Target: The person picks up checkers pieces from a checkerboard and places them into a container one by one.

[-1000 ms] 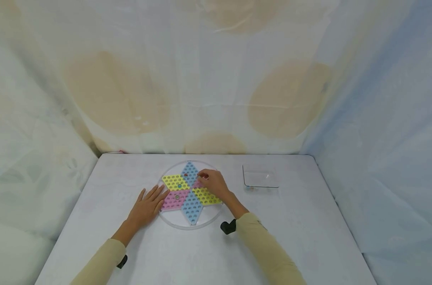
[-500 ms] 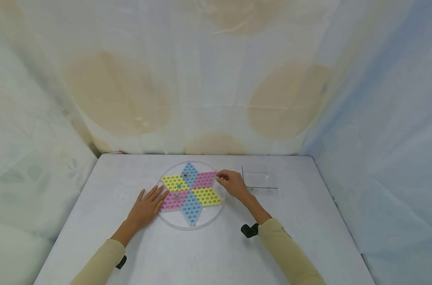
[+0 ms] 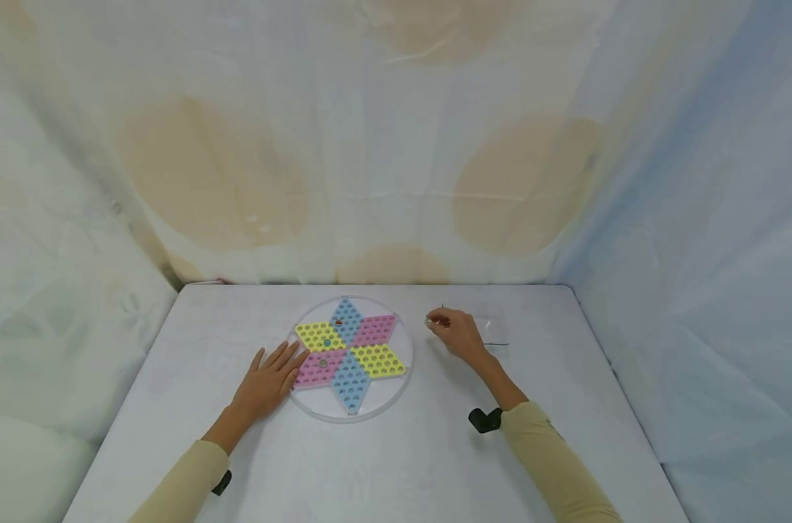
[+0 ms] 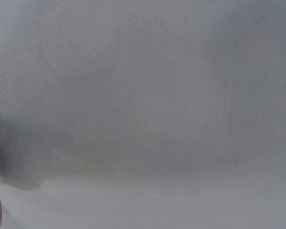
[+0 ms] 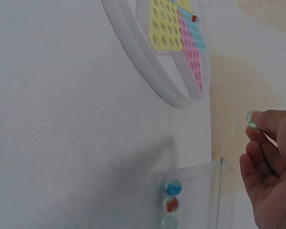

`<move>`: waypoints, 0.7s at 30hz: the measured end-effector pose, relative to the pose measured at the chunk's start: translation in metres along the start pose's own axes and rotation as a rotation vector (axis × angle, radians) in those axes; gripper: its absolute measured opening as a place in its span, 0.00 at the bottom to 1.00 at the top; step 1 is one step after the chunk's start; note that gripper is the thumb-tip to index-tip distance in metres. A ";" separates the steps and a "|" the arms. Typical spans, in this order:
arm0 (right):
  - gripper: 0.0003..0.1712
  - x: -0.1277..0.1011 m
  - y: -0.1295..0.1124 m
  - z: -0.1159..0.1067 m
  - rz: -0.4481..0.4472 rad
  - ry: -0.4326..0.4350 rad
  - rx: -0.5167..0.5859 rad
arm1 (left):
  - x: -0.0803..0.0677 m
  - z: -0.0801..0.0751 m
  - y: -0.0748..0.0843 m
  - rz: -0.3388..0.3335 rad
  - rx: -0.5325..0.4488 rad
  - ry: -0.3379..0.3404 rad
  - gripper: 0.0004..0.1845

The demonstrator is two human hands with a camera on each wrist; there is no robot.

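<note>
My right hand (image 3: 457, 334) pinches a clear marble with a green streak (image 5: 251, 119) between thumb and forefinger. It is raised at the left side of the clear plastic box (image 3: 496, 330). In the right wrist view, several marbles show inside that box, among them a blue marble (image 5: 172, 187) and a red marble (image 5: 171, 204). My left hand (image 3: 265, 385) lies flat, fingers spread, with its fingertips at the left rim of the round Chinese checkers board (image 3: 377, 361). A red marble (image 3: 339, 322), a blue marble (image 3: 327, 343) and a greenish marble (image 3: 323, 363) sit in the board's holes.
The white table (image 3: 369, 465) carries the board left of centre and the box to its right. Its back edge meets a hanging patterned curtain (image 3: 382, 167), and more curtains enclose both sides. The left wrist view holds mostly a blurred pale surface (image 4: 143, 119).
My right hand has moved from over the board's upper right to the right, up to the box, with the marble in its fingertips. The left hand has stayed in place.
</note>
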State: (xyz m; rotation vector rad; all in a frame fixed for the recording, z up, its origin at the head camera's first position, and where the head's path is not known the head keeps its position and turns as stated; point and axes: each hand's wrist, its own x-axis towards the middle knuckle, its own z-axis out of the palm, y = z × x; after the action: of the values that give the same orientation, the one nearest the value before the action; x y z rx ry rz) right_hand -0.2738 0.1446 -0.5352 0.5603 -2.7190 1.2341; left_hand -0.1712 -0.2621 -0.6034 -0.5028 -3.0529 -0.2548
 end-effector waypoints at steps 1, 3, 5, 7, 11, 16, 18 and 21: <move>0.07 -0.001 0.003 -0.002 -0.003 0.004 -0.002 | 0.000 0.000 0.000 0.000 -0.002 0.002 0.28; 0.08 -0.002 0.008 -0.006 0.006 0.008 0.004 | 0.000 0.001 -0.001 0.000 -0.006 0.002 0.28; 0.08 -0.003 0.013 -0.011 0.023 0.006 0.004 | 0.000 0.001 -0.001 0.000 -0.012 0.001 0.28; 0.08 -0.004 0.017 -0.015 0.045 0.004 0.004 | 0.000 0.001 -0.001 0.000 -0.015 0.001 0.28; 0.08 -0.006 0.025 -0.025 0.065 -0.012 0.001 | 0.000 0.001 -0.002 0.001 -0.011 0.002 0.28; 0.10 -0.009 0.037 -0.032 0.038 -0.043 0.009 | 0.000 -0.001 -0.001 -0.003 -0.012 -0.006 0.28; 0.11 -0.009 0.042 -0.034 0.037 -0.058 0.005 | 0.000 -0.002 0.000 -0.003 -0.014 -0.005 0.28; 0.11 -0.008 0.049 -0.037 0.049 -0.080 -0.022 | 0.000 -0.003 0.000 0.002 -0.021 0.001 0.28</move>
State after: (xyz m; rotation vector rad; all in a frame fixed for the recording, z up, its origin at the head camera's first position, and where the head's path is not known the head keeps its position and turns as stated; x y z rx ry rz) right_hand -0.2863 0.2037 -0.5475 0.5555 -2.8250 1.2161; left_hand -0.1706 -0.2622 -0.6008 -0.5062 -3.0518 -0.2865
